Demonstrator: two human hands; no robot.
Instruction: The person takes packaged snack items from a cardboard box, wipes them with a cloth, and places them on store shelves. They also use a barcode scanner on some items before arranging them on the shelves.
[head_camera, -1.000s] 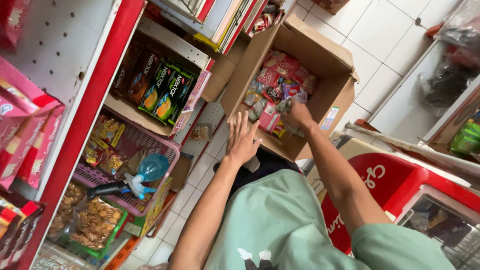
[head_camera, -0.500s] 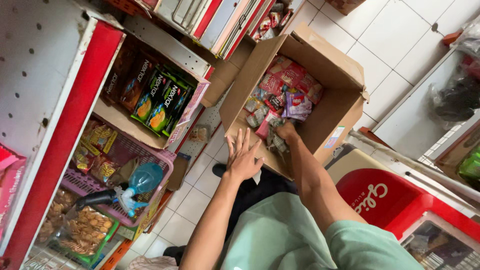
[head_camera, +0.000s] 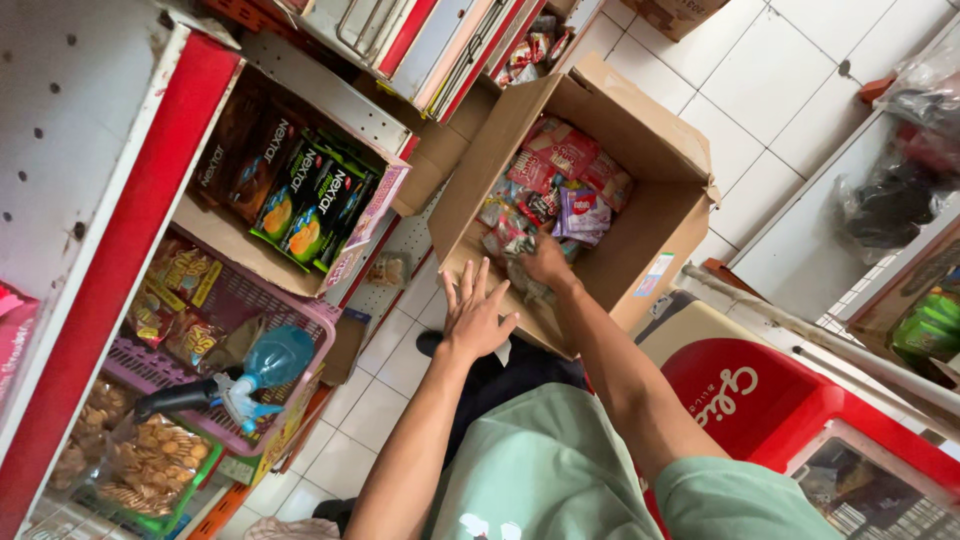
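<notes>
You have one view only, worn on your head, tilted and looking steeply down past your chest. It sits close: the cardboard box (head_camera: 600, 200) fills upper centre, shelves (head_camera: 130, 250) run down the left edge.

Both bare arms reach up from the bottom of the frame toward its middle. The left arm rises from the lower left of centre, forearm straight, wrist level. The left hand (head_camera: 474, 312) sits just below mid-frame, palm down, flat and open, fingers spread and pointing upward, holding nothing. The right arm comes from the lower right in a short green sleeve, extended diagonally up and left. The right hand (head_camera: 548, 263) lies slightly above the left, fingers curled downward; its grip cannot be made out.
</notes>
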